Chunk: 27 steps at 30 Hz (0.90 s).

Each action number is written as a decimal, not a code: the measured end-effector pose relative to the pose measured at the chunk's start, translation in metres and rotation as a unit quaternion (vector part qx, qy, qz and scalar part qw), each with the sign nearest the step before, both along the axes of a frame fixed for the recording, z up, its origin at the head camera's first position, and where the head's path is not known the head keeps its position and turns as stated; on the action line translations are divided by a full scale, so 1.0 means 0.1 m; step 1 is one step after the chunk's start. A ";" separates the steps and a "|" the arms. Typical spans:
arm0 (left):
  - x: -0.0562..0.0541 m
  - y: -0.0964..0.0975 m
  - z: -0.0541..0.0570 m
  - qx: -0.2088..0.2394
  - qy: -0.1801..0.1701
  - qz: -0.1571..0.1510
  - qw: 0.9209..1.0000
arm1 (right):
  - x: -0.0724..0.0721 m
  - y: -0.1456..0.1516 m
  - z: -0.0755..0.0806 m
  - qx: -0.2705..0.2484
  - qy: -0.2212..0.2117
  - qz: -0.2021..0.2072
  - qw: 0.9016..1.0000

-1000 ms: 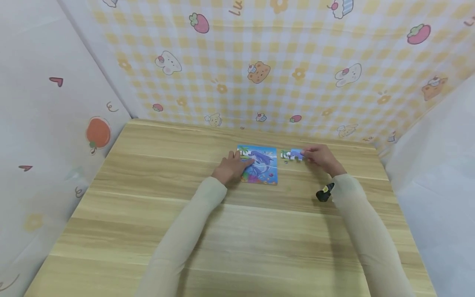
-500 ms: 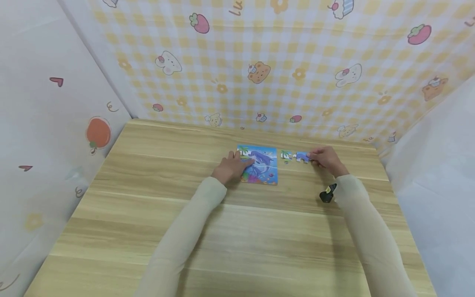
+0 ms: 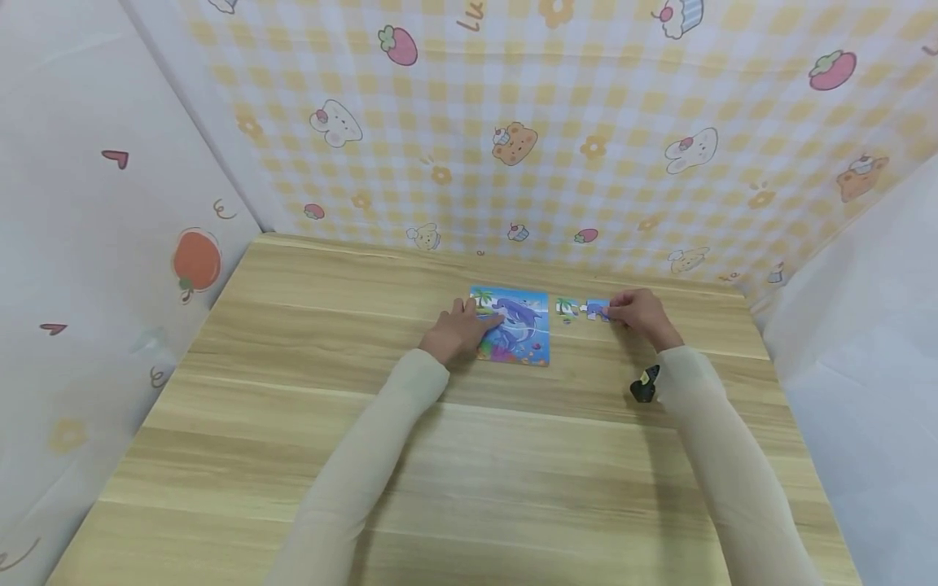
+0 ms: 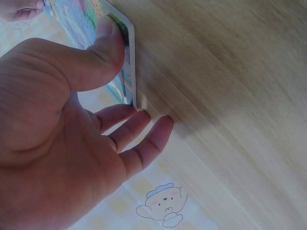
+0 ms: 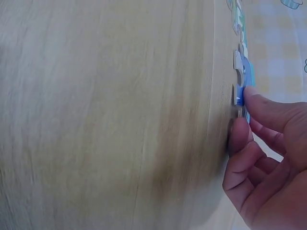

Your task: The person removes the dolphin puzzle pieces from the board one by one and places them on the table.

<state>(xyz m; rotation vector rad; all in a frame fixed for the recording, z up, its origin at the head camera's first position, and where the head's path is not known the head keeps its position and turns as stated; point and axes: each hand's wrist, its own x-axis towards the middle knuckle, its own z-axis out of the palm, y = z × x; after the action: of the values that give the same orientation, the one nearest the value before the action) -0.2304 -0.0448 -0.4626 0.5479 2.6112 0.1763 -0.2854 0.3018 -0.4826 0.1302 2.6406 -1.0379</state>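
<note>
A jigsaw puzzle board [image 3: 523, 325] with a dolphin picture lies flat near the back of the table. My left hand [image 3: 456, 330] rests at its left side, thumb laid over the board and the other fingers loosely bent by its edge, some touching the wood. To the right, my right hand [image 3: 639, 316] pinches a blue puzzle piece [image 3: 597, 308] between thumb and fingers. Just left of that piece lies a palm-tree puzzle piece [image 3: 566, 307], very close to it; whether they touch is hard to tell. In the right wrist view the blue piece [image 5: 247, 72] is seen edge-on.
The wooden table [image 3: 454, 480] ends at a yellow checked cloth [image 3: 476, 203] behind the puzzle. White cloth walls [image 3: 81, 268] stand on both sides. A small black device [image 3: 645, 385] sits by the right cuff.
My right hand has shifted slightly right with the blue piece, away from the palm-tree piece, then hardly moved. The left hand stays on the board.
</note>
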 end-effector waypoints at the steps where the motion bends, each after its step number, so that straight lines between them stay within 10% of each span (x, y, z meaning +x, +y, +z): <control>1: 0.00 0.00 0.00 -0.001 0.001 -0.002 1.000 | 0.00 0.00 0.00 0.006 0.002 0.005 1.000; 18: 0.01 -0.01 0.02 -0.006 0.005 -0.007 1.000 | -0.01 -0.13 0.09 0.021 0.014 0.016 1.000; 27: 0.01 -0.01 0.03 0.003 -0.005 0.005 1.000 | -0.02 -0.68 0.07 0.013 0.080 0.144 0.986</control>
<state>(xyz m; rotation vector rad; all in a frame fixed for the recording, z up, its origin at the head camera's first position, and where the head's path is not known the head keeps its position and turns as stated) -0.2290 -0.0461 -0.4592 0.5340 2.6051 0.1896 -0.2871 0.2336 -0.4760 -0.3324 2.7082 -0.9495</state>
